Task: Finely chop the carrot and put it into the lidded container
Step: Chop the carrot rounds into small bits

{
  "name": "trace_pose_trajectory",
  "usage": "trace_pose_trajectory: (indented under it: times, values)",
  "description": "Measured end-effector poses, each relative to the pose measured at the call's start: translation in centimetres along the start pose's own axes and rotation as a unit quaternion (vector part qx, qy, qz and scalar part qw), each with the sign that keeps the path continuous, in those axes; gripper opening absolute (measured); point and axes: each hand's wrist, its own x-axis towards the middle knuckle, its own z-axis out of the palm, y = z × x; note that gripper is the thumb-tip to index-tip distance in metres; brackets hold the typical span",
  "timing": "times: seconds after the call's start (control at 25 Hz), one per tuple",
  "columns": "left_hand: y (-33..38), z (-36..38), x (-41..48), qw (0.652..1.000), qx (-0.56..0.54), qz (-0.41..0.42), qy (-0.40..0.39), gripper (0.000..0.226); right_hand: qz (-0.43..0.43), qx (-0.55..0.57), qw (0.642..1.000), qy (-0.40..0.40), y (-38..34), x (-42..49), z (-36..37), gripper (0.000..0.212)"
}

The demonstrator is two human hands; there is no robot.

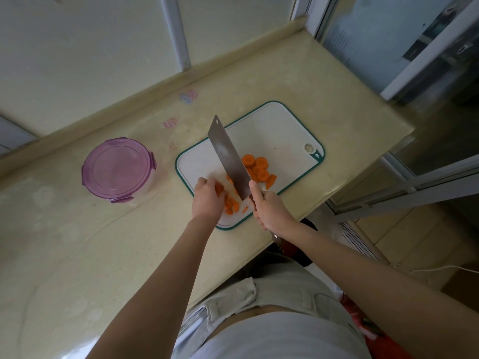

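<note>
Pale yellow countertop (77,255) runs along a wall of frosted window panes, and I stand at its near edge. A white cutting board (272,125) with a teal rim lies on it in front of me, its hanging hole at the far right corner.

My right hand (270,209) is wrapped tight round the handle of a cleaver (229,161). The thumb reaches up by the heel of the blade, and the riveted butt of the handle pokes out behind my palm. The broad blade points away from me and to the left, tilted so that its flat face shows. Its heel is down among the carrot at the near end of the board.

My left hand (207,199) sits just left of the blade, fingers curled down over the carrot pieces (230,204), pinning them to the board. More small bits lie loose by my knuckles. On the blade's right, a heap of thicker carrot rounds (259,167) waits uncut, overlapping one another.

Well to the left of the board stands the round lidded container (118,169). Its clear purple lid is on, with clip tabs at the rim. No carrot can be seen in it.
</note>
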Motion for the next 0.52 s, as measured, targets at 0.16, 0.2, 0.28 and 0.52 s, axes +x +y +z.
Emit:
trace_pose_trajectory:
  times: [0.16, 0.2, 0.28, 0.52]
  values:
    - [-0.1, 0.1, -0.2, 1.000, 0.028, 0.012, 0.002, 0.023, 0.002, -0.010, 1.000, 0.001, 0.1, -0.1, 0.0, 0.057]
    - [-0.1, 0.1, -0.2, 1.000, 0.029, 0.011, 0.003, 0.023, 0.002, -0.010, 1.000, 0.000, 0.1, -0.2, 0.0, 0.056]
    - [-0.1, 0.0, -0.4, 1.000, 0.011, 0.005, 0.005, 0.024, 0.001, -0.007, 1.000, -0.003, 0.1, -0.3, 0.0, 0.056]
    - [1.4, -0.9, -1.3, 0.977, -0.200, -0.046, 0.064, 0.025, 0.047, 0.108, 0.992, -0.038, -0.3, -1.1, -0.2, 0.054]
